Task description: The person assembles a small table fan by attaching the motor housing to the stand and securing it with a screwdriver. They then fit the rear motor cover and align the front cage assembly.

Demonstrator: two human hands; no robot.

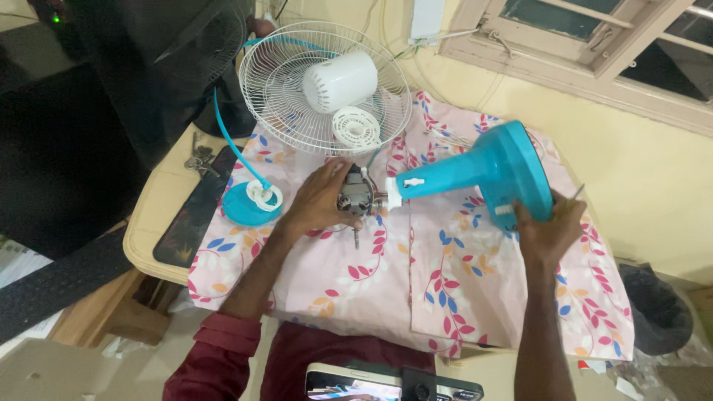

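Cloth [386, 297], pink with red, blue and orange leaves, covers the table and is my landmark. Nearest me, at its front edge, I see a phone [394, 385] and maroon sleeves. On the middle of the cloth my left hand [321, 199] curls loosely over the bare fan motor [356, 194], fingers half closed around its casing. Right of the motor, touching its end, lies the turquoise fan stand [483, 174], tipped on its side; my right hand [548, 229] clamps the rim of its round base, fingers wrapped shut. At the cloth's left edge sits a turquoise disc [241, 208]. At its far edge rests the white wire grille [282, 89], with a white motor cover [340, 80] on it.
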